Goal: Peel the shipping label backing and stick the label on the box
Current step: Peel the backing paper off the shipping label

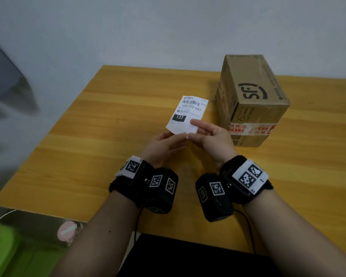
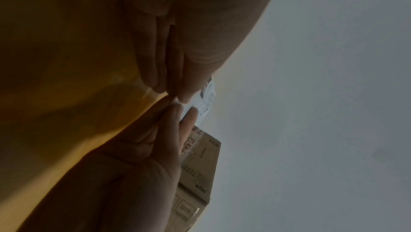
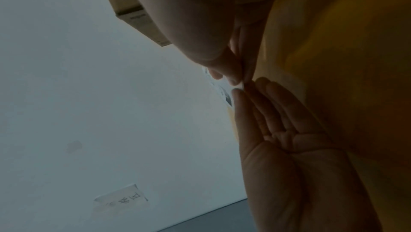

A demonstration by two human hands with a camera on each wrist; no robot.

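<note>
Hands, left hand [image 1: 164,144] and right hand [image 1: 210,136], both pinching white rectangular paper label [image 1: 188,113] mid-frame; taped brown cardboard box [image 1: 250,96] upper right, wood-grain table [image 1: 108,136].

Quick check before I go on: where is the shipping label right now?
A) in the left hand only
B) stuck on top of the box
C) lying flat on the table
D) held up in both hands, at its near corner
D: the shipping label is raised off the table, its near corner pinched between the left hand and the right hand, beside the box.
</note>
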